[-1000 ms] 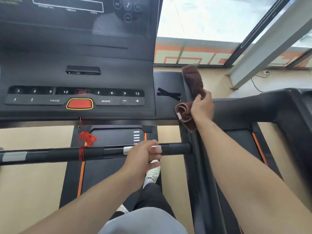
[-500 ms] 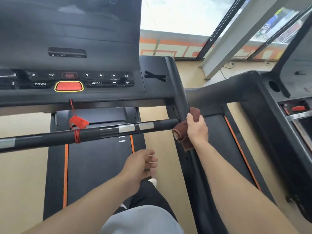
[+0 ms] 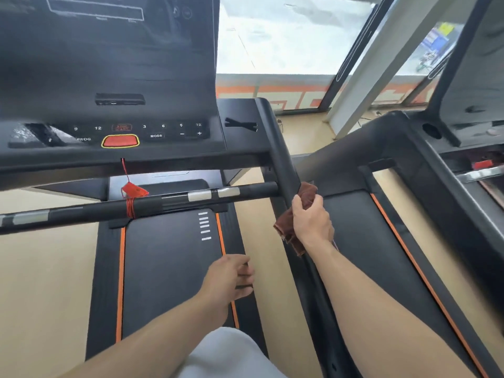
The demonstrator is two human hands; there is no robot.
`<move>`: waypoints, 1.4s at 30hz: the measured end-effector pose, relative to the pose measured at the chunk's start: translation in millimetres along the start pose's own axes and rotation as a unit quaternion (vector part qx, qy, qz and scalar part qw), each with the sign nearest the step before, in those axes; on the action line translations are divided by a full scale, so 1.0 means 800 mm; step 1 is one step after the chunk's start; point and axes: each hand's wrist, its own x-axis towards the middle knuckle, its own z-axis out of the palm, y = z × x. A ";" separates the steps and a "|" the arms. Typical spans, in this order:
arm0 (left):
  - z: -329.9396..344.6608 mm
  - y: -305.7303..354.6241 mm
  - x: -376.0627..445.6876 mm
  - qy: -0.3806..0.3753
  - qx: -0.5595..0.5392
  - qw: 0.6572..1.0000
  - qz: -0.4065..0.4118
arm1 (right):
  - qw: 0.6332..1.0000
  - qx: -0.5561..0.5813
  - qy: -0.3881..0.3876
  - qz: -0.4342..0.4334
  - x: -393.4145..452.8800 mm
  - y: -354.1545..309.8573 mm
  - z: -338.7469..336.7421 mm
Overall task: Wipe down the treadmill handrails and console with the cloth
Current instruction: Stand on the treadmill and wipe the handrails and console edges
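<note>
My right hand grips a brown cloth wrapped around the black right side handrail, just below where the front crossbar joins it. Part of the cloth sticks out above and below my fingers. My left hand hangs free over the treadmill belt, fingers loosely curled, holding nothing. The black console with its button row and red stop button stands above the crossbar.
A red safety clip and cord is wound round the crossbar. A second treadmill stands close on the right, with its own console at the far right. Windows and a grey pillar lie ahead.
My right hand has slid the cloth down the right handrail from the console corner to below the crossbar. My left hand let go of the crossbar and dropped over the belt.
</note>
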 end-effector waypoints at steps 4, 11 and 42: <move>0.037 -0.046 -0.015 -0.014 0.011 1.000 -0.012 | 1.000 -0.007 -0.008 -0.008 -0.062 0.061 -0.019; 0.077 -0.141 -0.056 -0.020 0.029 0.999 -0.022 | 0.999 0.015 0.010 -0.028 -0.185 0.191 -0.046; -0.427 -0.226 -0.291 0.307 -0.111 0.916 0.234 | 0.709 0.282 -0.549 -0.341 -0.568 -0.182 0.173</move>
